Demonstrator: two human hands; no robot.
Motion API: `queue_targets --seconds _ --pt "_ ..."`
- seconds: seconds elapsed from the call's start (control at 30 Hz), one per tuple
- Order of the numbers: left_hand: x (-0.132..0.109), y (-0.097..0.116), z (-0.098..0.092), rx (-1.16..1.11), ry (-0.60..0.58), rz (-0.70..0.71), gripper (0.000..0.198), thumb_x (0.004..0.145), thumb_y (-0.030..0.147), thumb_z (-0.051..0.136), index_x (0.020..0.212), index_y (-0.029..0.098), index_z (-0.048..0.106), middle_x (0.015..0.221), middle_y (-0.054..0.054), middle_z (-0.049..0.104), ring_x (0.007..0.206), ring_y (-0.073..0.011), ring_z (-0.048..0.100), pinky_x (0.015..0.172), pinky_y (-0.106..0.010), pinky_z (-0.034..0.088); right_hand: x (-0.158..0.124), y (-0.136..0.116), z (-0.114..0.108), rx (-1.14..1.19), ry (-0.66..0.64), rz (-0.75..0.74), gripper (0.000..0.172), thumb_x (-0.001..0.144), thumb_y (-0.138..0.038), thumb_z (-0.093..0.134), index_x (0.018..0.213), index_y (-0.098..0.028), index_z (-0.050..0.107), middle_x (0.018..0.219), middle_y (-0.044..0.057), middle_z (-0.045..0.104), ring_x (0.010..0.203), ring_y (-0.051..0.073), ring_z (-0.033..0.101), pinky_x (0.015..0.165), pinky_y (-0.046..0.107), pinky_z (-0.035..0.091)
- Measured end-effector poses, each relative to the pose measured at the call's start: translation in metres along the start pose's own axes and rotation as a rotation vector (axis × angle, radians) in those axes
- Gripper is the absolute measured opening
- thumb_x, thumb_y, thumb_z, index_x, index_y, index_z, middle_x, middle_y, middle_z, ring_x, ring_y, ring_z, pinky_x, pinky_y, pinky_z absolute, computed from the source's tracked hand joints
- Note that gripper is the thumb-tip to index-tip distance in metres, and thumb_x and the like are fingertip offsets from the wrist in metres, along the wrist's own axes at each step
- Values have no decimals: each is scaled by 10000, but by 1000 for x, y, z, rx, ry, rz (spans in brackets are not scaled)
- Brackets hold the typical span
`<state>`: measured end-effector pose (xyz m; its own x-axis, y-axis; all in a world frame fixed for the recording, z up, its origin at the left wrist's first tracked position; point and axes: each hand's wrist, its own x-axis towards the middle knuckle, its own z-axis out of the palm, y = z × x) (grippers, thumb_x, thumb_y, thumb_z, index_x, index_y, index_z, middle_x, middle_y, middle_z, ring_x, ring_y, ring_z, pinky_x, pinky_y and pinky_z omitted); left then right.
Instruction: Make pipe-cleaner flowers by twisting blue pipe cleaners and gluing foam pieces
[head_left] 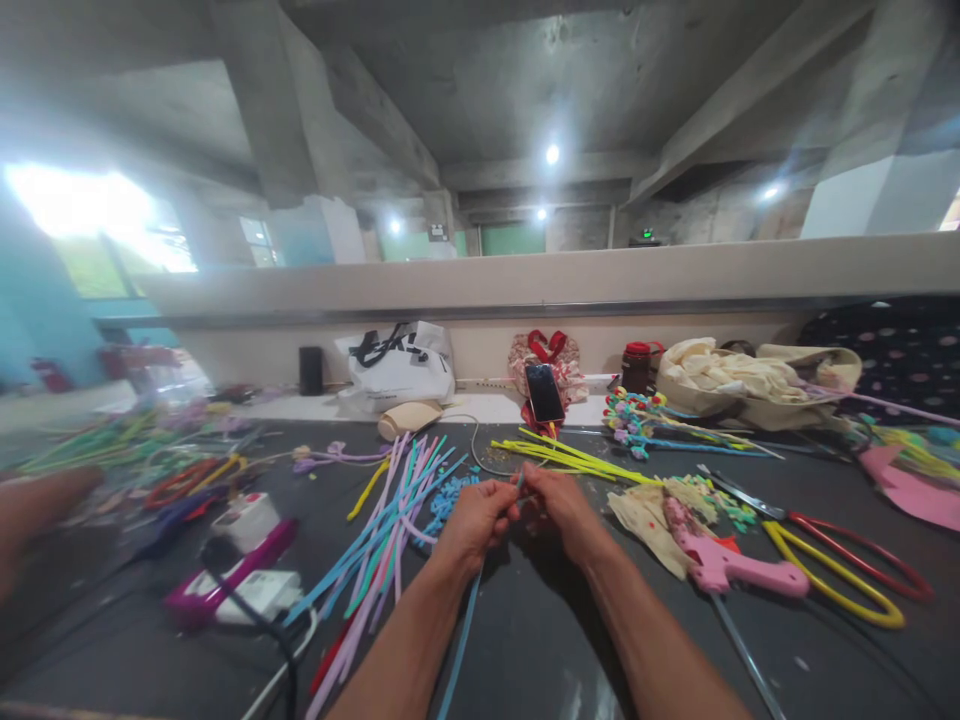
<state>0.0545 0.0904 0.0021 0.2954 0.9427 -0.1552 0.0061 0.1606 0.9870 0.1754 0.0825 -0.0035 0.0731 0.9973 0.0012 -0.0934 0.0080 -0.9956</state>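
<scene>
My left hand (478,518) is closed in a pinch on a light blue pipe cleaner (459,645), whose long tail hangs down beside my forearm. Fingertips of my right hand (559,502) are closed on the same stem near its upper end, touching or almost touching the left fingers. Just left of my hands lie small blue curled pieces (448,505) and a loose bundle of lilac, blue and green pipe cleaners (382,540). Beyond my fingers is a fan of yellow pipe cleaners (585,460).
A pink glue gun (742,568) and scissors with red and yellow handles (832,600) lie to the right. A phone (544,393) leans at the back. At left are a purple power strip (232,580) with cords and another person's arm (49,510).
</scene>
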Motion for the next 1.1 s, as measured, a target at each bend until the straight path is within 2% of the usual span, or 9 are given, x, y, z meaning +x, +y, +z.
queue_targets --seconds 0.1,0.3,0.57,0.73,0.87,0.93,1.03,1.1 --pt "0 -2 4 28 23 14 247 612 383 537 534 164 455 336 89 350 271 -20 245 323 -158 106 -1 3 8 82 -37 15 310 618 -421 593 694 -123 633 467 -16 533 398 82 443 383 189 320" --pt "-5 3 11 27 8 33 262 595 370 559 521 183 391 337 106 307 266 -16 210 328 -170 115 6 7 5 247 37 61 241 604 -350 605 674 -124 649 552 1 577 480 90 493 413 183 327" --pt "-8 6 16 14 -59 -11 212 588 333 582 574 179 436 333 112 308 262 -16 196 333 -179 93 14 10 1 422 109 110 176 604 -301 588 596 -128 621 436 -34 492 364 64 400 369 189 292" --pt "-13 6 20 -7 -71 5 242 600 340 586 582 182 404 351 115 322 272 -9 204 341 -172 90 18 12 0 477 170 112 153 623 -268 585 618 -119 618 462 -16 513 376 69 418 360 186 303" --pt "-13 3 18 8 -113 -21 207 588 304 590 589 181 422 348 118 327 264 -13 207 326 -173 99 19 7 -14 512 231 101 143 659 -276 590 668 -135 611 509 -16 527 402 63 438 364 169 327" --pt "-11 1 15 -13 -98 -26 202 586 309 587 598 180 432 345 121 324 262 -14 197 318 -170 98 18 3 -22 522 247 99 160 687 -304 583 722 -150 610 563 -15 549 424 55 459 374 155 341" --pt "-8 -1 10 -54 -40 -5 234 596 362 577 615 183 428 338 125 317 261 -15 186 317 -165 89 16 -1 -25 520 213 119 211 715 -351 560 779 -157 611 647 5 589 454 60 497 379 157 354" --pt "-7 -1 8 -74 -44 5 257 593 390 579 623 184 428 338 125 320 262 -14 187 318 -163 87 15 -1 -20 511 171 139 247 720 -380 549 763 -146 614 654 19 597 449 68 504 369 166 348"
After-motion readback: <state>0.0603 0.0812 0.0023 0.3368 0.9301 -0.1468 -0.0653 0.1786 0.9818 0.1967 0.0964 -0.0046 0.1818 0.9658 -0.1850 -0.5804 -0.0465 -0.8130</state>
